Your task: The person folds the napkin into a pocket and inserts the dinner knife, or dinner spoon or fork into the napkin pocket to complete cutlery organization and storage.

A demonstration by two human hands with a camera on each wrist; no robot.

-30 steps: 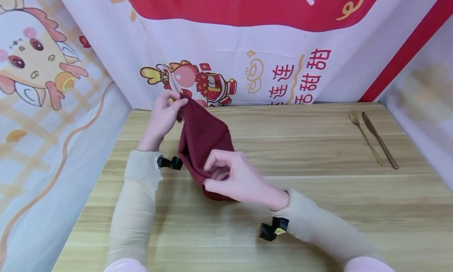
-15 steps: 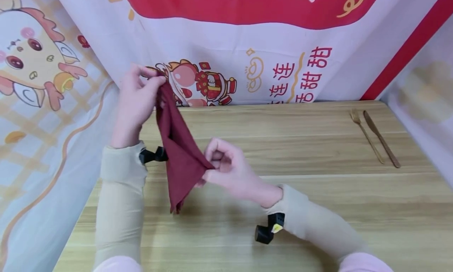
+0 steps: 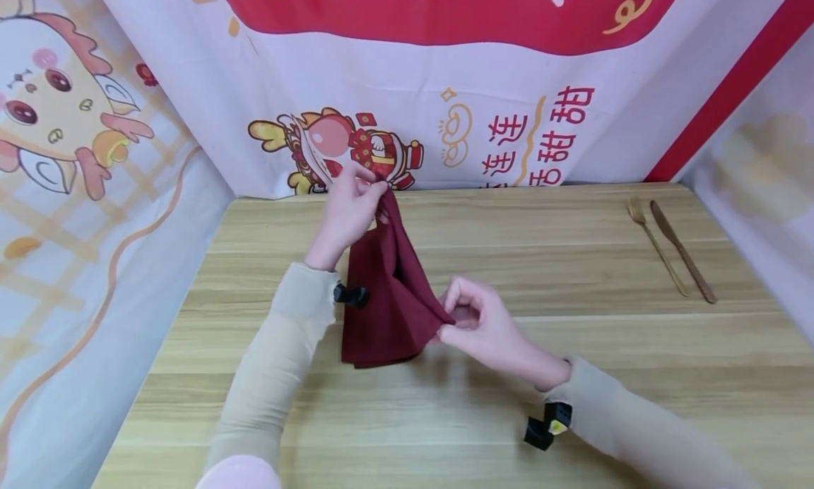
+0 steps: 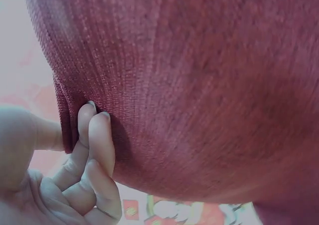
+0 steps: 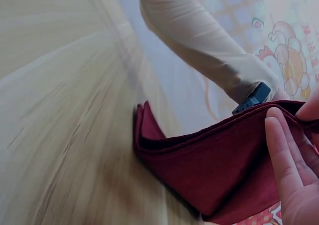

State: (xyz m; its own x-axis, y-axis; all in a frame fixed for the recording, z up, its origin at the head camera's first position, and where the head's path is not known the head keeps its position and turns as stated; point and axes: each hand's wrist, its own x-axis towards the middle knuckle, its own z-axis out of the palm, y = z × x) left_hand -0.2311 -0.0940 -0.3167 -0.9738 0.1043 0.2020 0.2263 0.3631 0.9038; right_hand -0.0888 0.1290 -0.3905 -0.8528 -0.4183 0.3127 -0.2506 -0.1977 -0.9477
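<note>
A dark red cloth [image 3: 375, 291], hemmed and folded in layers, hangs between both hands above the wooden table. My left hand [image 3: 351, 205] pinches its upper end near the table's back edge; in the left wrist view the thumb and fingers of the left hand [image 4: 84, 170] grip a folded edge of the cloth [image 4: 189, 85]. Lower and to the right, my right hand [image 3: 486, 326] pinches a corner of it. The right wrist view shows the cloth [image 5: 214, 165] with its folded layers, and the right hand's fingers [image 5: 286, 155] against it.
On the right of the wooden table [image 3: 572, 263] lie a gold fork [image 3: 658, 249] and a gold knife [image 3: 683, 252], side by side. Printed white curtains [image 3: 407, 72] stand along the back and sides. Each wrist wears a small black camera [image 3: 548, 425].
The cloth was drawn left and lifted, then came back right. Both hands have moved right over the last half second, the left one also lower. The right hand now pinches a corner.
</note>
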